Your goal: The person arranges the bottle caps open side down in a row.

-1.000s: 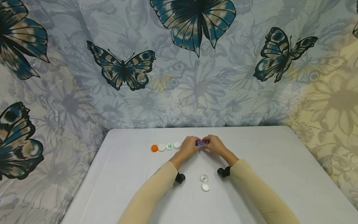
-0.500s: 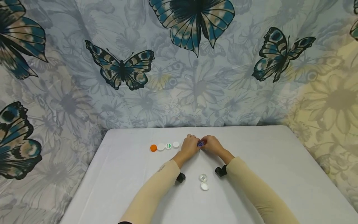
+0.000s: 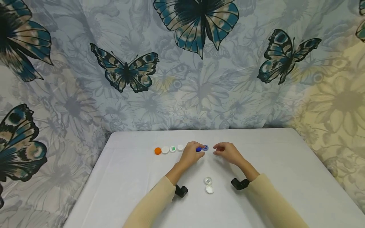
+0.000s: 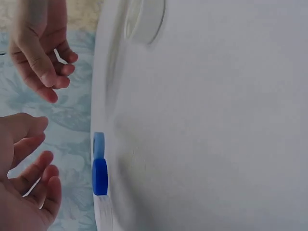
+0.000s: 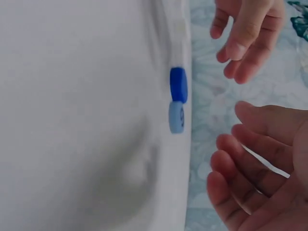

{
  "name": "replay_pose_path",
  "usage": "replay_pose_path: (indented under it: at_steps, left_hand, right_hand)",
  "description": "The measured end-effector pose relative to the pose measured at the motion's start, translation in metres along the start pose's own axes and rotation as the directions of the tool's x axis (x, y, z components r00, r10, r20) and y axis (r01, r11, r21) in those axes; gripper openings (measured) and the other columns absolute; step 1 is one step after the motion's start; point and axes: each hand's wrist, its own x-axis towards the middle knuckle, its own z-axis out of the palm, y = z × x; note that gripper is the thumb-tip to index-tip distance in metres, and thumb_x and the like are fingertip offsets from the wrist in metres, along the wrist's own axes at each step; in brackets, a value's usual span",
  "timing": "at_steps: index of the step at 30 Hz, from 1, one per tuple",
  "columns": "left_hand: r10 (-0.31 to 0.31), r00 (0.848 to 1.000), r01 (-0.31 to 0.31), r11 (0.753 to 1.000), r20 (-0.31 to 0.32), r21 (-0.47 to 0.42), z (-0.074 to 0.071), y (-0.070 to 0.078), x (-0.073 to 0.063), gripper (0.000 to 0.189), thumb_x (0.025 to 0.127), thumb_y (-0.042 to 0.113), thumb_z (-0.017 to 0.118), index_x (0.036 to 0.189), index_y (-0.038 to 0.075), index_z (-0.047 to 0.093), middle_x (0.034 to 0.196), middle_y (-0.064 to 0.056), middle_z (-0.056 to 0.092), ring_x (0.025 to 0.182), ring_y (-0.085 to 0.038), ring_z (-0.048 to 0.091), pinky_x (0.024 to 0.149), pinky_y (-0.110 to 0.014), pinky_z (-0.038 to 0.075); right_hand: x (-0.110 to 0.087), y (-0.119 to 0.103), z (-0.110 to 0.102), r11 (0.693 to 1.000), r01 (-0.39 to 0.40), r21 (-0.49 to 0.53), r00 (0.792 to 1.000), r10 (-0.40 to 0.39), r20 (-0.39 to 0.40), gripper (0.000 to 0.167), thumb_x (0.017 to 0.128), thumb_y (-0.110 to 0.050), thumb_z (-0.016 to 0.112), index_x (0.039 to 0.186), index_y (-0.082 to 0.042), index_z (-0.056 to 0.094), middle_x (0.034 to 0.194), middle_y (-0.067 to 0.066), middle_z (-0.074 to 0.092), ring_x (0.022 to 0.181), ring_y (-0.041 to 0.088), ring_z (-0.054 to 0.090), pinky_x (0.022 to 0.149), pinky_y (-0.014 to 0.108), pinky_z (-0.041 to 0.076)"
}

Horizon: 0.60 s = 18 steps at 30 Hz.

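A dark blue bottle cap (image 3: 198, 149) and a light blue cap (image 3: 205, 148) sit side by side on the white table, ending a row of caps. Over the dark blue cap hovers my left hand (image 3: 191, 153), its fingers relaxed and apart, partly covering the row in the head view. My right hand (image 3: 229, 152) is held to the right of the light blue cap, fingers loosely bent around nothing. Both wrist views show the dark blue cap (image 4: 100, 177) touching the light blue cap (image 5: 176, 117), and bare space between thumb and fingers of each hand.
Leftward the row continues with an orange cap (image 3: 158, 151), a white cap (image 3: 165, 150), a white cap with a green mark (image 3: 172, 149) and another white cap (image 3: 180, 148). Two whitish caps (image 3: 209, 189) lie nearer the front. A butterfly-print cloth (image 3: 205, 95) hangs behind the table (image 3: 128, 190).
Both hands have let go of the light blue cap and drawn apart. It now lies beside the dark blue cap, and the right hand has moved right.
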Motion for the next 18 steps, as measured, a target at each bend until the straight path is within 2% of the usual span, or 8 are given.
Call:
replay_pose_path:
  at_steps: [4,6,12,18]
  left_hand:
    - [0.02,0.998,-0.018,0.999,0.052,-0.042,-0.002,0.0,-0.021,0.025,0.085,0.02,0.074,0.11,0.014,0.073,0.112,-0.005,0.068,0.101,-0.021,0.062,0.084,-0.028,0.051]
    - [0.024,0.997,-0.02,0.998,0.079,-0.051,-0.002,0.0,-0.031,0.025,0.085,0.021,0.075,0.109,0.014,0.073,0.111,-0.004,0.068,0.099,-0.02,0.063,0.081,-0.026,0.051]
    - [-0.015,0.988,0.029,0.995,0.152,-0.093,-0.001,0.003,-0.058,0.028,0.084,0.02,0.076,0.111,0.014,0.072,0.106,-0.001,0.068,0.096,-0.016,0.063,0.078,-0.023,0.05]
    - [-0.058,0.972,0.084,0.991,0.227,-0.105,0.005,0.006,-0.074,0.033,0.08,0.017,0.079,0.112,0.014,0.071,0.1,0.002,0.067,0.086,-0.008,0.057,0.073,-0.02,0.046]
  right_hand:
    - [-0.022,-0.009,0.005,0.998,0.033,0.05,0.999,-0.031,-0.041,0.021,0.088,-0.009,0.069,0.105,0.003,0.071,0.084,0.008,0.07,0.076,0.015,0.06,0.065,0.025,0.049]
    - [-0.031,-0.012,0.008,0.997,0.045,0.065,0.998,-0.043,-0.038,0.021,0.088,-0.009,0.069,0.104,0.003,0.071,0.084,0.007,0.07,0.076,0.014,0.06,0.065,0.024,0.049]
    - [-0.052,-0.017,0.017,0.996,0.063,0.065,0.997,-0.065,0.029,0.02,0.087,-0.009,0.07,0.104,0.001,0.071,0.083,0.001,0.066,0.074,0.01,0.055,0.065,0.022,0.047]
    - [-0.063,-0.014,0.028,0.992,0.117,0.052,0.986,-0.122,0.116,0.019,0.085,-0.004,0.07,0.103,0.0,0.071,0.081,-0.002,0.063,0.073,0.005,0.051,0.063,0.021,0.045]
